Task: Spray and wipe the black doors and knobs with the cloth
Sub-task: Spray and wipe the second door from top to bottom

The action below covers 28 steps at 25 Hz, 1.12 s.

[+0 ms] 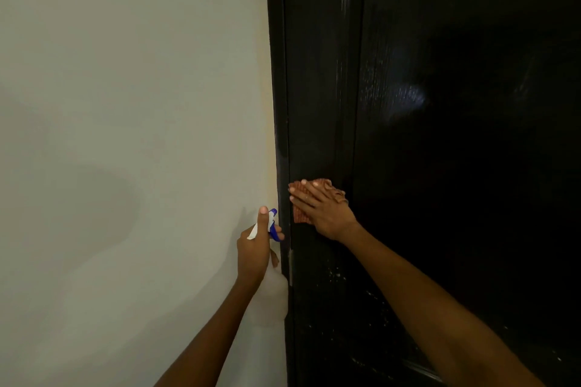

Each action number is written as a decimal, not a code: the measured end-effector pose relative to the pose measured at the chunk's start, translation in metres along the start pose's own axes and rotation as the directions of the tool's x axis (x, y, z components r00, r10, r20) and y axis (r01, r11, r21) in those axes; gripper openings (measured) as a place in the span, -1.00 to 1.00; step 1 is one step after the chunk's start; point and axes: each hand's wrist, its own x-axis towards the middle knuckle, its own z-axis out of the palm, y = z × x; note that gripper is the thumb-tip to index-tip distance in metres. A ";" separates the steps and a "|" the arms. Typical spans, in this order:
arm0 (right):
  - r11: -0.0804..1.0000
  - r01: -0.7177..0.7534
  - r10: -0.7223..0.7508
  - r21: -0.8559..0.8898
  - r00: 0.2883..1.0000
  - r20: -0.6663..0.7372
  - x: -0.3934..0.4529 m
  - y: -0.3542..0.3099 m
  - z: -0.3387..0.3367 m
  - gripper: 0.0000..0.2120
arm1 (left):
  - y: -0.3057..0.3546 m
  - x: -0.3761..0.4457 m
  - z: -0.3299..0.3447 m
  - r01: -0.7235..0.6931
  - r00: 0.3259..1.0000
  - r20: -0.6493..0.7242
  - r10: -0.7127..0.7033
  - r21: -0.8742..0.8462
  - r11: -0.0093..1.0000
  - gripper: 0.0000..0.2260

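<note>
Your two forearms are reaching in from the bottom of the view, nearest the camera, and each one is leading up to a busy hand.

For the wiping you are doing now, keep the palm flat and the pressure even, work in overlapping strokes along the stile, and carry them down over the pale specks showing lower on the panel. Judging from where things sit, the edge strip by the hinge is getting its turn; no knob is in view from here.

Your right hand's fingers (301, 190) are lying straight and spread, not curled, pressing the cloth (300, 214) flat against the black door (456, 166). The cloth, a reddish-brown square, is peeking out above and below those fingers, close to the door's left edge. Your right hand (323, 207) is covering most of it, so you are pushing the cloth rather than gripping it.

Your left hand (254, 248) is curling round the neck of the spray bottle (270, 295), thumb pointing up along the white-and-blue trigger head and a fingertip wrapping its front. The bottle's pale body is hanging below your fist, just beside the door frame (278, 104) and in front of the white wall (125, 104). Whether a finger is actually squeezing the trigger cannot be told. A hinge (290, 267) is sitting on the frame edge just right of the bottle, so keep the nozzle from knocking it.
</note>
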 end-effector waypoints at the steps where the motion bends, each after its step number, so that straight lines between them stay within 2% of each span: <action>1: 1.000 -0.006 0.005 -0.011 0.997 -0.076 0.017 0.010 -0.020 -0.22 | 0.005 0.004 0.001 -0.009 1.000 0.004 0.009 -0.011 1.000 -0.42; 4: 0.997 -0.059 0.041 -0.052 0.956 -0.291 0.065 0.034 -0.082 -0.27 | 0.019 0.016 0.002 -0.046 0.999 0.017 0.047 -0.058 0.997 -0.33; 6: 0.989 -0.146 0.130 -0.008 0.900 -0.416 0.086 0.038 -0.101 -0.27 | 0.026 0.020 0.002 -0.064 0.997 0.028 0.067 -0.097 0.993 -0.33; 8: 0.975 -0.209 0.217 0.071 0.847 -0.486 0.089 0.025 -0.088 -0.24 | 0.025 0.020 0.001 -0.055 0.998 0.016 0.057 -0.091 0.994 -0.38; 10: 0.979 -0.196 0.196 0.052 0.843 -0.500 0.080 -0.001 -0.046 -0.20 | 0.012 0.022 -0.001 -0.045 0.999 -0.011 0.045 -0.050 0.998 -0.40; 13: 0.990 -0.131 0.139 0.048 0.935 -0.325 0.052 -0.046 0.025 -0.14 | -0.012 0.022 -0.005 -0.014 1.000 -0.011 0.015 0.037 0.999 -0.35; 16: 0.991 -0.065 0.076 0.118 0.992 -0.097 0.016 -0.079 0.084 -0.14 | -0.031 0.022 -0.010 -0.004 1.000 0.032 0.001 0.113 0.994 -0.33; 19: 0.996 0.085 -0.082 -0.031 0.992 0.091 -0.006 -0.087 0.111 -0.17 | -0.041 0.020 -0.010 -0.014 0.998 0.059 0.007 0.120 0.993 -0.33; 21: 0.995 0.100 -0.100 0.005 0.983 0.155 -0.004 -0.081 0.106 -0.20 | -0.045 0.018 -0.010 0.002 0.999 0.039 -0.007 0.127 0.992 -0.32; 24: 0.992 0.027 -0.029 0.127 1.000 0.012 0.003 -0.066 0.087 -0.23 | -0.048 0.019 -0.008 0.029 0.999 0.021 -0.031 0.113 0.993 -0.22; 25: 0.993 0.001 0.006 0.117 0.998 -0.056 0.006 -0.055 0.074 -0.25 | -0.048 0.019 -0.008 0.035 0.999 0.024 -0.038 0.097 0.995 -0.21; 28: 0.987 -0.152 0.159 0.045 0.932 -0.325 0.022 -0.010 0.018 -0.31 | -0.050 0.016 -0.006 0.035 0.998 0.046 -0.038 0.049 0.998 -0.27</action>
